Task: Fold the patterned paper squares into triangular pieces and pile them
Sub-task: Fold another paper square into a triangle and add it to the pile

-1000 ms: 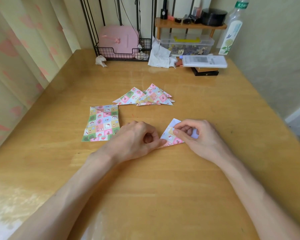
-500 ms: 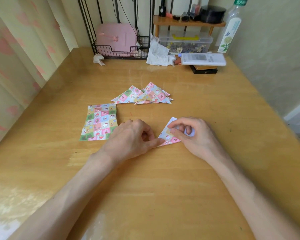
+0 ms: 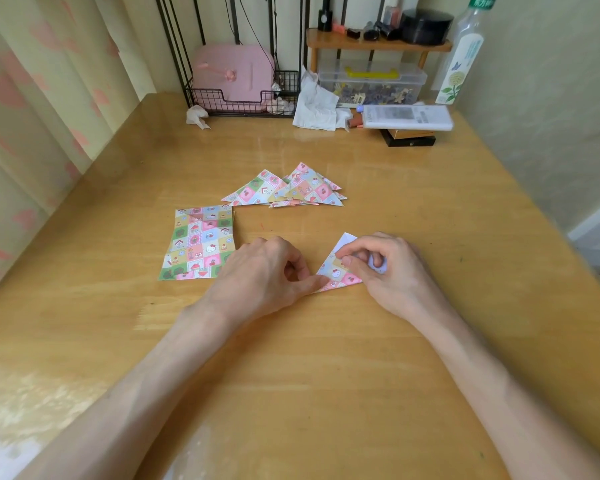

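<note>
- Forearms came in from the near edge of the wooden table [image 3: 291,382], both bare, and met over its middle.
- Left hand [image 3: 260,275] lay knuckles up with its fingers curled in. Its thumb tip pinned the near left corner of the folded piece [image 3: 335,273] to the table.
- Right hand [image 3: 392,271] was curled on the same piece from the other side. Its thumb and forefinger pinched the upper layer, and the other fingers were tucked in behind.
- The folded piece lay flat between the two hands as a triangle. Its patterned face was towards the person, and its plain white tip showed just beyond the right forefinger.
- Just left of the left hand, almost touching its knuckles, lay the stack of unfolded squares [image 3: 198,244], pattern up, with one top corner turned over.
- Beyond both hands and clear of them sat the pile of triangles [image 3: 291,190], several finished pieces overlapping loosely and points facing away.
- Far beyond the left hand, at the back edge, a wire basket [image 3: 243,103] held a pink case [image 3: 232,74], with a small tissue wad [image 3: 197,116] beside it.
- Far beyond the right hand lay a crumpled tissue [image 3: 316,105], a clear plastic box [image 3: 371,81] under a small wooden shelf [image 3: 378,45], a white packet [image 3: 406,116] and a tall bottle [image 3: 463,53].
- A curtain [image 3: 32,98] hung along the left side.
</note>
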The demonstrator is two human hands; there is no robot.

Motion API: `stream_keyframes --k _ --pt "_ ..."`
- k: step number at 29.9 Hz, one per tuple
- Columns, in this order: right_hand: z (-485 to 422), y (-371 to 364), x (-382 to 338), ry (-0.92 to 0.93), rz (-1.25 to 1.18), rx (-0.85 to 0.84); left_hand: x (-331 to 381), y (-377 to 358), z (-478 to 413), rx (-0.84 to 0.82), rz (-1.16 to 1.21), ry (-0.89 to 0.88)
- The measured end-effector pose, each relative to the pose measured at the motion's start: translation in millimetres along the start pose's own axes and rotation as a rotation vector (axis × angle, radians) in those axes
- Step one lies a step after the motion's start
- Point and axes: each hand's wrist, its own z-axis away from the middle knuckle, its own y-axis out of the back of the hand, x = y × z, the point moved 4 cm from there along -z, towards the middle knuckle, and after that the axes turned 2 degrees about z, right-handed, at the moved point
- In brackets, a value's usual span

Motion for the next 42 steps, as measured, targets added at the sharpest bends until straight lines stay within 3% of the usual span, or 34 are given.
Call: stream_keyframes --k 16,21,30,35,42 --pt "2.7 0.0 -8.5 0.050 0.061 -0.015 1.2 6.9 2.0 -0.084 0.027 0.047" --pt "1.4 1.2 -3.8 -0.018 -0.012 0.009 4.2 6.8 2.2 -0.075 -0.023 0.037" --pt "1.2 0.1 -5.2 -0.009 -0.010 -0.007 2.7 8.1 1.9 -0.125 0.142 -0.198" --pt "1.2 0.2 -5.4 -0.001 -0.002 0.000 -0.2 7.5 0.0 -0.179 0.214 -0.212" --pt "1.3 -0.1 -6.4 0.009 -0.003 0.010 -3.0 2.3 -2.7 -0.127 0.273 -0.187"
